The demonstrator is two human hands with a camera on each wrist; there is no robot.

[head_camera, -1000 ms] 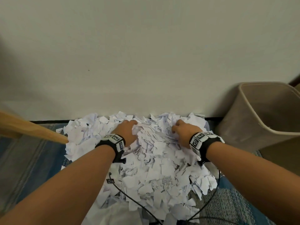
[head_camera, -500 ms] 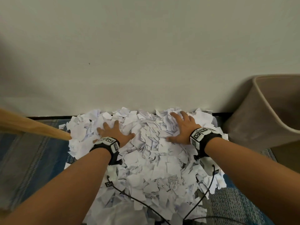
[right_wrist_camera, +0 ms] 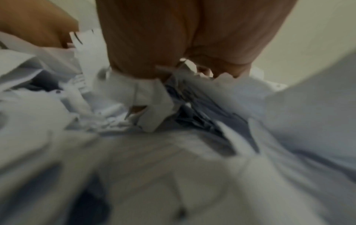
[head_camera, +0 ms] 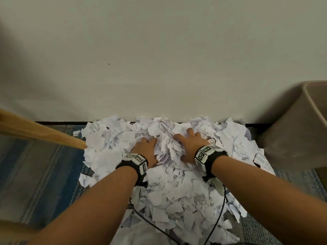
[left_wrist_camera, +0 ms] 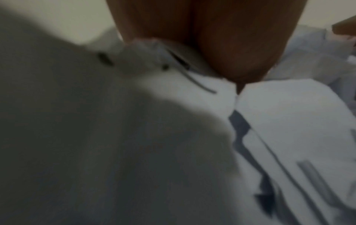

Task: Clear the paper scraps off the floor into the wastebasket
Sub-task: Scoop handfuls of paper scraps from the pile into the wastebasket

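Observation:
A big heap of torn white paper scraps (head_camera: 177, 191) lies on the floor against the wall. My left hand (head_camera: 147, 147) and right hand (head_camera: 190, 142) sit close together at the far side of the heap and squeeze a raised mound of scraps (head_camera: 166, 142) between them. The fingers of both dig down into the paper, so the tips are mostly buried. In the blurred left wrist view, my left palm (left_wrist_camera: 221, 38) presses onto scraps (left_wrist_camera: 289, 114). In the right wrist view, my right hand's fingers (right_wrist_camera: 183, 38) curl into crumpled scraps (right_wrist_camera: 150, 99). The tan wastebasket (head_camera: 290, 131) stands at the right.
A slanted wooden leg (head_camera: 44, 135) reaches the heap's left edge. A blue striped rug (head_camera: 35, 174) covers the floor on the left. Black cables (head_camera: 218, 218) run from the wristbands over the near scraps. The wall stands right behind the heap.
Half a second ago both hands lay flat and spread apart on the heap. They have since drawn together and bunched scraps up between them. The view has shifted left.

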